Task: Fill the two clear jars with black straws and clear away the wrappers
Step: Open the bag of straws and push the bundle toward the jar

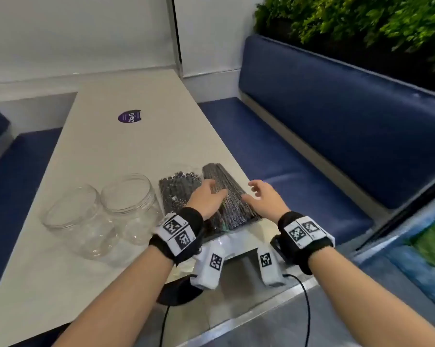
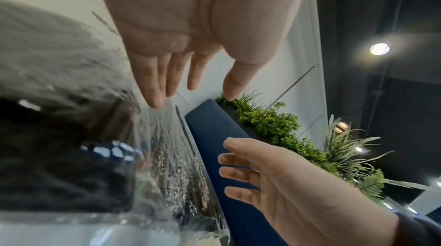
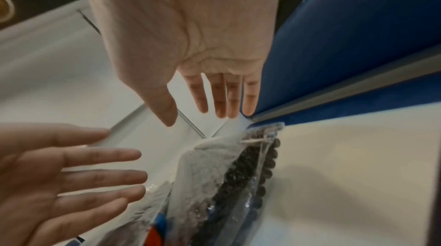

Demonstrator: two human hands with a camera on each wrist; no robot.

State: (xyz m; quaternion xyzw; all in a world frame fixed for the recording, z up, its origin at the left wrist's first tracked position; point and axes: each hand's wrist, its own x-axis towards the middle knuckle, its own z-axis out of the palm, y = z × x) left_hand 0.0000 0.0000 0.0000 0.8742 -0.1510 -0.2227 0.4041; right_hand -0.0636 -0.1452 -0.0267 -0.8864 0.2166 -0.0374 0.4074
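**Both hands open over the straw packs**

Your left hand [image 1: 206, 197] is above the right-hand pack of black straws [image 1: 224, 196], fingers straight and close together, reaching across its clear wrapper; whether the fingertips touch the film you cannot tell from the head view. In the left wrist view the fingers [image 2: 152, 80] are extended with only small gaps, the thumb apart, and they hold nothing. Your right hand [image 1: 264, 196] is just beside that pack's right edge, fingers loosely spread and slightly bent, gripping nothing; the right wrist view shows the same fingers [image 3: 219, 95] straight and side by side, with the thumb angled away.

Two wrapped packs lie side by side on the white table [image 1: 99, 151], near its right edge. The left pack of black straws [image 1: 176, 189] shows the round straw ends through its film. Both are sealed in clear plastic; a blue and red printed patch shows on one wrapper in the right wrist view, too blurred to read.

The two clear jars [image 1: 104, 211] stand lidless and touching each other just left of the packs, with nothing in them.

Farther up the table lies a round purple sticker [image 1: 129, 116] that reads "ClayG". A blue padded bench [image 1: 324, 136] runs along the right side, with green plants [image 1: 361, 18] above its back.
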